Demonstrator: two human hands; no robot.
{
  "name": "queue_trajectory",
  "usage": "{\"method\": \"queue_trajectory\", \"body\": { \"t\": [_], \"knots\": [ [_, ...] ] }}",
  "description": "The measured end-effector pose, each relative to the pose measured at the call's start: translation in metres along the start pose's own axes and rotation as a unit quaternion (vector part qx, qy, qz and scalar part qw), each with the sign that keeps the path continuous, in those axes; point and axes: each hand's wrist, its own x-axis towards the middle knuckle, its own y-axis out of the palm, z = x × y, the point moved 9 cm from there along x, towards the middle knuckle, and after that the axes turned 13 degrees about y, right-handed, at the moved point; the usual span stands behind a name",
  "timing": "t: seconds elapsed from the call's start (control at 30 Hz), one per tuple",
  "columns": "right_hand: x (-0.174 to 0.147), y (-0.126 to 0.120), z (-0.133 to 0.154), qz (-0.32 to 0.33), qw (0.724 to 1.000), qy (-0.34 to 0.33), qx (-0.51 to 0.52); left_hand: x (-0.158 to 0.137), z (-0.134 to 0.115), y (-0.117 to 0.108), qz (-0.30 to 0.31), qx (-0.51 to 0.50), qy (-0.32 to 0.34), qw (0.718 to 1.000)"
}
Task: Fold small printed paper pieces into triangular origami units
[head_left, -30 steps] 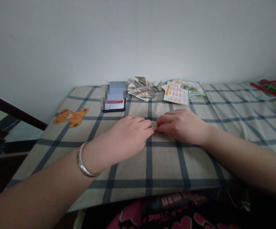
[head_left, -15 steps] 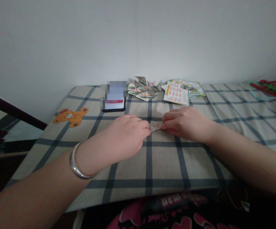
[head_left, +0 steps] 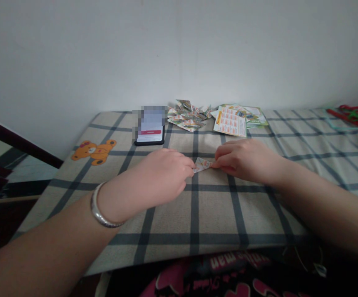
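Between my two hands, low over the checked tablecloth (head_left: 173, 222), is a small folded piece of printed paper (head_left: 202, 164). My left hand (head_left: 166, 175), with a silver bangle (head_left: 97, 208) at its wrist, grips the paper's left end, its fingers bent and pressed together. At the other end, my right hand (head_left: 241, 161) pinches the paper's right tip between thumb and fingers. The parts of the paper under the fingertips are hidden.
Behind the hands lie a phone (head_left: 150, 128) with a lit, partly blurred screen, a heap of folded paper pieces (head_left: 188, 115) and flat printed sheets (head_left: 231, 121). Red and green strips (head_left: 352, 117) lie far right. A bear picture (head_left: 95, 152) is at left. A wall (head_left: 179, 53) rises behind.
My right hand has shifted slightly to the right, and a bit more of the paper shows between the hands. Both hands keep hold of it. The whole view has moved a little.
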Motion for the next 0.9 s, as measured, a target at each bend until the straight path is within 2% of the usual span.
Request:
{"method": "queue_trajectory", "body": {
  "t": [0.2, 0.33, 0.47, 0.67, 0.9],
  "knots": [
    [0.001, 0.000, -0.004, -0.001, 1.000, 0.012, 0.022, -0.001, 0.001, 0.000, -0.002, -0.012, 0.002, 1.000],
    [0.003, 0.002, 0.001, -0.006, 1.000, 0.008, 0.023, 0.002, 0.005, 0.000, -0.033, -0.009, 0.014, 0.999],
    [0.004, 0.004, 0.000, -0.018, 0.999, 0.033, -0.011, 0.004, 0.008, 0.001, -0.068, -0.018, 0.046, 0.996],
    [0.005, 0.005, -0.002, -0.019, 0.999, 0.045, -0.011, 0.005, 0.014, 0.005, -0.074, -0.035, 0.028, 0.996],
    [0.010, 0.009, 0.002, -0.054, 0.997, 0.051, -0.003, 0.005, 0.012, 0.005, -0.064, -0.034, 0.009, 0.997]
  ]
}}
